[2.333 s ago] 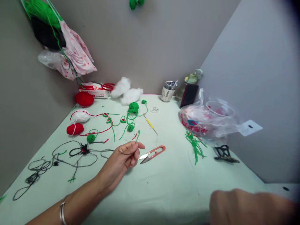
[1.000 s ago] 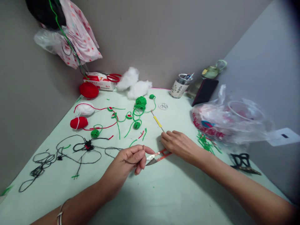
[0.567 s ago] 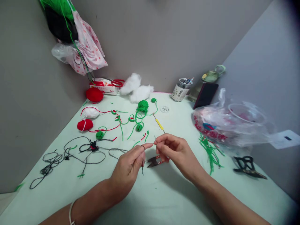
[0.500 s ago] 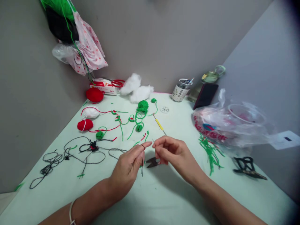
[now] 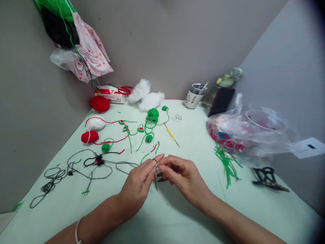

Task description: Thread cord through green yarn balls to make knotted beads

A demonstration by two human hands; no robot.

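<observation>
My left hand [image 5: 141, 178] is pinched on a short black thread [image 5: 155, 183], which loops over the index finger and hangs below the fingers. Against its fingertips, my right hand [image 5: 181, 171] is closed in a pinch on a thin needle, mostly hidden by the fingers. Dark scissors [image 5: 162, 177] lie on the table, partly behind my right hand. Beyond the hands are a yellow-handled crochet hook [image 5: 170, 133], a green yarn ball [image 5: 153, 115] and small green crocheted pieces [image 5: 149, 138]. A black crocheted piece [image 5: 99, 159] with long strands lies at the left.
Red yarn [image 5: 100, 103], white stuffing [image 5: 151, 101], a pen tin [image 5: 194, 96], and a phone [image 5: 221, 101] line the back. At the right are a plastic bag [image 5: 236, 132], green yarn scraps [image 5: 228, 166] and black-handled scissors [image 5: 269, 179].
My right hand has moved left and now meets the left fingertips, closing the small gap between them. The view has shifted slightly.
</observation>
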